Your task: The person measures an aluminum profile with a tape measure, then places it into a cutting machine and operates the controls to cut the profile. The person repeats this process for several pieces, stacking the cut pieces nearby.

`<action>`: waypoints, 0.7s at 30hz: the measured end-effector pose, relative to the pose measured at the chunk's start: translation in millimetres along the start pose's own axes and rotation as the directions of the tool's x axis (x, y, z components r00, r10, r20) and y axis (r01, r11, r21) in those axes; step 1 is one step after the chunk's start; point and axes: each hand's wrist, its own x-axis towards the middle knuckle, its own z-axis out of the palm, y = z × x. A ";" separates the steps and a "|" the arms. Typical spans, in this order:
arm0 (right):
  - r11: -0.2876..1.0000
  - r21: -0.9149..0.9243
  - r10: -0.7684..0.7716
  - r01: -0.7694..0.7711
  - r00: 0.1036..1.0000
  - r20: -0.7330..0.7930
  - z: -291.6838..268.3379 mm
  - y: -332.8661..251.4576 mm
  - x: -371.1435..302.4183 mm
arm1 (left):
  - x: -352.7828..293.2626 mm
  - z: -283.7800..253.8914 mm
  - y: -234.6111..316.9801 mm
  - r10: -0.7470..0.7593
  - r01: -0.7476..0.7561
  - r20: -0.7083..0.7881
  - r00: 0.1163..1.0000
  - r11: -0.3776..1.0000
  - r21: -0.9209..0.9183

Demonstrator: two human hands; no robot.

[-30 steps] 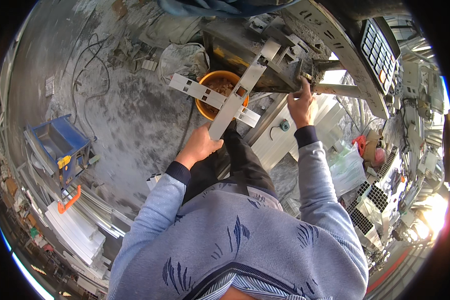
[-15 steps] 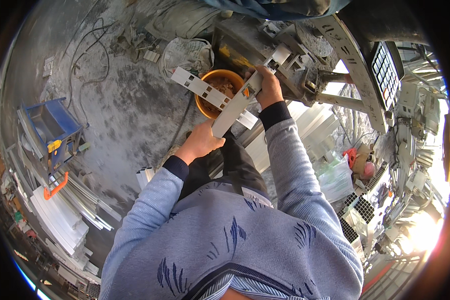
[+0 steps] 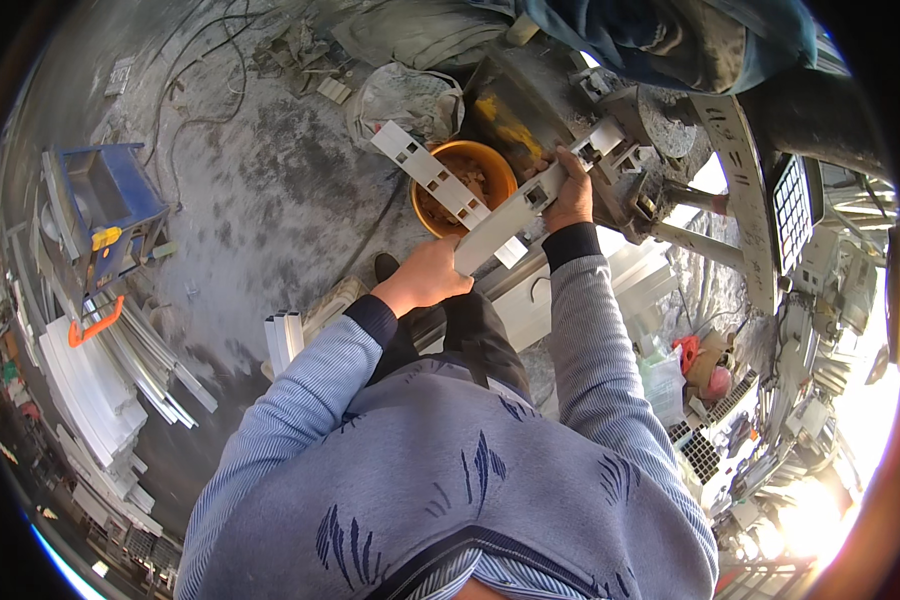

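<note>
A long, pale metal profile with cut-out holes slants across the middle, from near my body up to the right. My left hand is closed on its near end. Farther along, my right hand is wrapped round it, with the fingers partly hidden behind. The profile's far end reaches the dusty machine at upper right. Beneath it, a second white profile with square holes lies across an orange bucket that contains brownish pieces; its middle is covered by the held profile.
A blue metal stand with an orange handle stands at left beside stacked profiles. A white sack lies behind the bucket. On the right are a keypad panel and a plastic bag. Another person's blue clothing shows at top.
The view has shifted, so most things sit farther right or lower. Both hands still grip the profile, whose far end has come nearer the machine parts. More of the other person's clothing shows.
</note>
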 end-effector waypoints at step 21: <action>0.997 0.072 0.016 -0.024 0.995 0.103 -14.0 1.0 9.6 | -0.2 7.6 -6.2 0.005 -0.006 -0.037 0.999 0.999 -0.051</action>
